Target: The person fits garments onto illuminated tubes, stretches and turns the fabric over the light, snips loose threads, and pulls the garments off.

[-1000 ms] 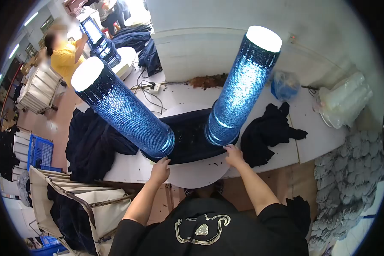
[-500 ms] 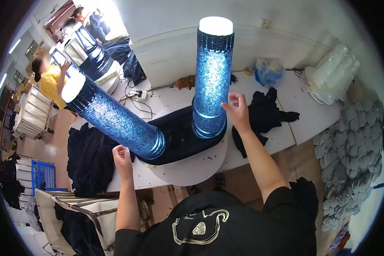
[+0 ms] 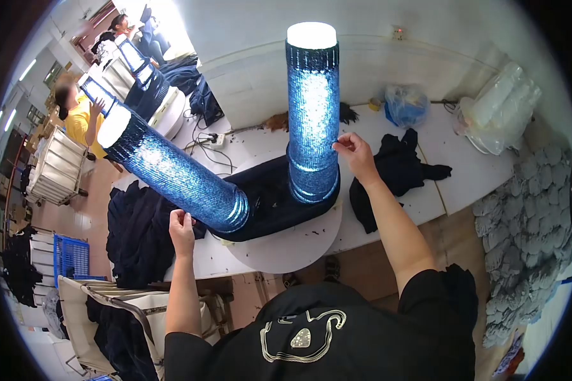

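Observation:
Two glowing upright tubes wear dark blue knitted sleeves: the right sleeve (image 3: 314,120) stands nearly straight, and the left sleeve (image 3: 178,178) leans to the left. Between their bases stretches the dark body of the knitted garment (image 3: 267,197). My right hand (image 3: 357,157) is at the right sleeve's outer edge, thumb and forefinger pinched together against it. Close by the lower end of the left sleeve, my left hand (image 3: 182,232) is closed in a pinch. Whatever either pinch holds is too small to make out.
Below the tubes sits a round white plate (image 3: 286,254) on the white table (image 3: 483,171). Dark garments lie left (image 3: 140,228) and right (image 3: 394,165). Stacked grey bundles (image 3: 521,241) stand at right, a cloth cart (image 3: 108,311) at lower left. A person in yellow (image 3: 81,120) works farther back.
My right thumb and forefinger have come together at the right sleeve's edge, from being apart. My left hand stays beside the left sleeve. The view has shifted slightly.

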Demonstrator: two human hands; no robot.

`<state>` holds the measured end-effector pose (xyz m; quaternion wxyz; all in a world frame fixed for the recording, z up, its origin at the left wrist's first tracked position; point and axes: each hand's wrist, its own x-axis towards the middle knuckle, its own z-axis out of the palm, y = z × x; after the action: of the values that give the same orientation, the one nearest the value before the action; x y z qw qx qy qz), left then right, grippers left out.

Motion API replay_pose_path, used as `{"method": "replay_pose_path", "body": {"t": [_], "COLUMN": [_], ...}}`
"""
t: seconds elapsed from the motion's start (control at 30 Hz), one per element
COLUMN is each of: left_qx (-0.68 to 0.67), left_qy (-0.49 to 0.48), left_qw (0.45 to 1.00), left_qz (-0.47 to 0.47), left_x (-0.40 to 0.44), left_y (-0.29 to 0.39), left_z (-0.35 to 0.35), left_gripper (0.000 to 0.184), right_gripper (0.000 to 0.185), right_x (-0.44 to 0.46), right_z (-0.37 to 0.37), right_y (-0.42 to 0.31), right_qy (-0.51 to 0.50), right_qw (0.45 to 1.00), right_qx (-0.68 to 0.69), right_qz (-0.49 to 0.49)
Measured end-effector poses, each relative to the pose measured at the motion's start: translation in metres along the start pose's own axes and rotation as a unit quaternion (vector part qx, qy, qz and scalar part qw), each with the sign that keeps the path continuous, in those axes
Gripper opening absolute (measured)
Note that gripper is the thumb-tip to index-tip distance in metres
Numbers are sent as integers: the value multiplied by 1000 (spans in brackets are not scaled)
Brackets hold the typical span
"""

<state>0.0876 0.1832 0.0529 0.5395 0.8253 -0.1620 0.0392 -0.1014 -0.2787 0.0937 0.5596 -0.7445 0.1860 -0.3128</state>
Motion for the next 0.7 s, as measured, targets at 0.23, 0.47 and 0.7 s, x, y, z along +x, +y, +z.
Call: {"method": "replay_pose_path", "body": {"t": [0.23, 0.47, 0.7], "left_qx": [19, 36, 26], "left_qy": [-13, -5, 14], "left_qw": [998, 997, 996], "left_qz": [-51, -67, -83], "left_x": [-2, -5, -8], "left_y": [6, 8, 10], "left_z": [0, 4, 9], "left_gripper": [4, 6, 10], "right_gripper": [19, 23, 25], "right_x": [0, -5, -7], "right_z": [-3, 0, 6], "right_y": [4, -2, 6], "right_qy": [-21, -11, -5], "right_qw": [998, 997, 998], "right_qx": [63, 76, 47], "right_qz": [13, 0, -38]}}
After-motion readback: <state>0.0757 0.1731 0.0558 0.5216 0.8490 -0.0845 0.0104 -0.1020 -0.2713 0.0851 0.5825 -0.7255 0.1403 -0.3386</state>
